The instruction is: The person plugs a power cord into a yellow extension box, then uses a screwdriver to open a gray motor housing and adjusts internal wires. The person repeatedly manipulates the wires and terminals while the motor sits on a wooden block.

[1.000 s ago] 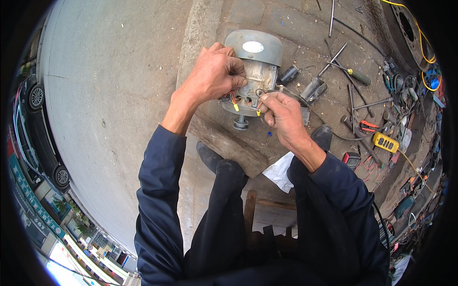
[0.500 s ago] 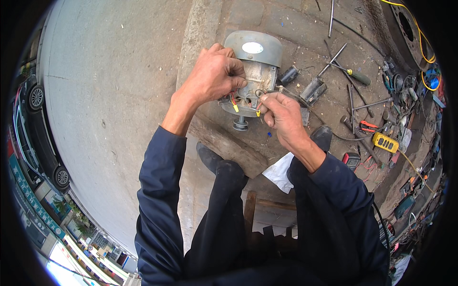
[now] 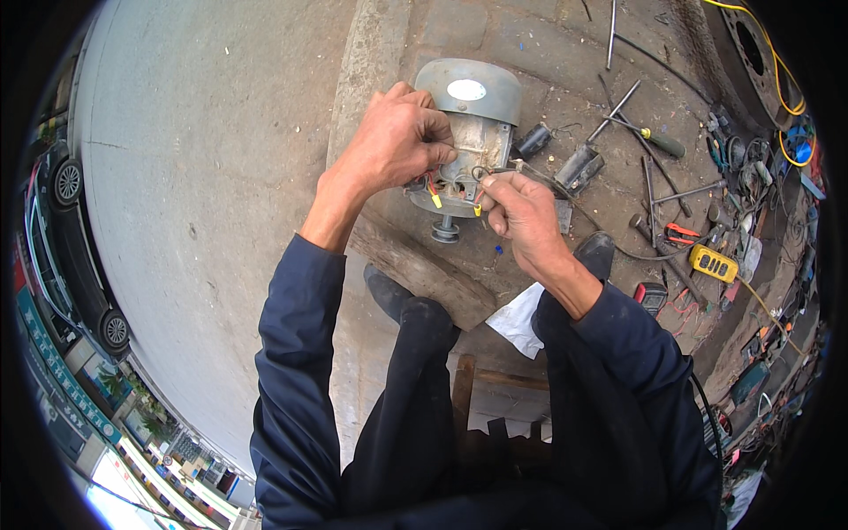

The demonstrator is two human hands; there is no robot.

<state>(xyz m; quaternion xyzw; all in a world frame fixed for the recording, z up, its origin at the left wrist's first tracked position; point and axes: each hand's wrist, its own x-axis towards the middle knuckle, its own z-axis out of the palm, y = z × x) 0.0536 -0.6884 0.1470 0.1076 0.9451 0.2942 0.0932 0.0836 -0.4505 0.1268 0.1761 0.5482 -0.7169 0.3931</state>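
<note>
An electric motor point(image 3: 481, 132) with a grey rounded end cover and a dusty body lies on the ground ahead of me, its pulley shaft point(image 3: 445, 231) toward me. Wires with yellow terminals point(image 3: 435, 200) stick out of its opening. Over the motor's left side, my left hand point(image 3: 397, 139) is closed, thumb against fingertips; whatever it pinches is hidden. At the right of the opening, my right hand point(image 3: 527, 212) is closed in a pinch on a thin wire point(image 3: 481, 172). Another yellow terminal point(image 3: 478, 210) hangs beside its fingertips.
A wooden beam point(image 3: 424, 269) lies between my feet and the motor. To the right are black cylinders point(image 3: 580, 168), a screwdriver point(image 3: 662, 141), a hammer point(image 3: 643, 228), a yellow control box point(image 3: 714, 263) and a red-edged meter point(image 3: 651, 297). A white cloth point(image 3: 518, 320) lies near my right foot.
</note>
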